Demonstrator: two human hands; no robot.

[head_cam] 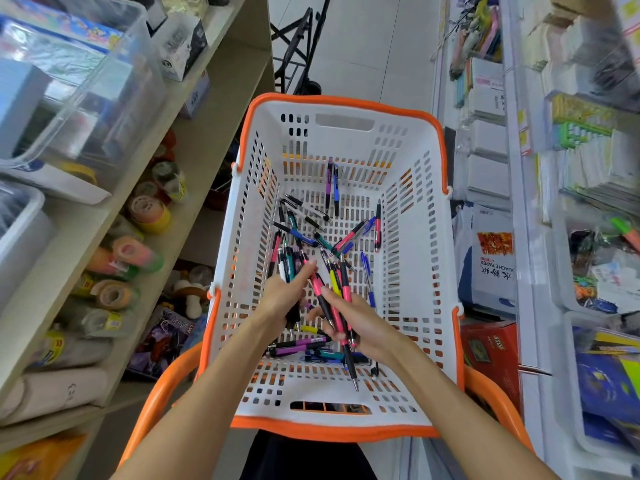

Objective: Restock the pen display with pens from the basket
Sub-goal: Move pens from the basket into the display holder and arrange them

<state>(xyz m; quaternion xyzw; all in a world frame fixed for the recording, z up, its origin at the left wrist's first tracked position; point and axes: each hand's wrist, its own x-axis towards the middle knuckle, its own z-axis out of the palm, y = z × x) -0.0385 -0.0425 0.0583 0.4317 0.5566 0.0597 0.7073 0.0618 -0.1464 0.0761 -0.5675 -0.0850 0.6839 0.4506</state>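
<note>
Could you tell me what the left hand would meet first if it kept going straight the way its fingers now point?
Probably the loose pens on the basket floor. The left hand, already gripping a bunch of pens, points toward the basket's far end; depth is unclear, so it might pass above them.

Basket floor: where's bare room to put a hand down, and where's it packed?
Bare floor runs along the basket's far wall, beyond the purple and blue pens, and along the near wall under the forearms. The right strip is thin, with few pens. It is crowded mid-floor to left, where the left hand and right hand each grip a bunch of pens.
</note>
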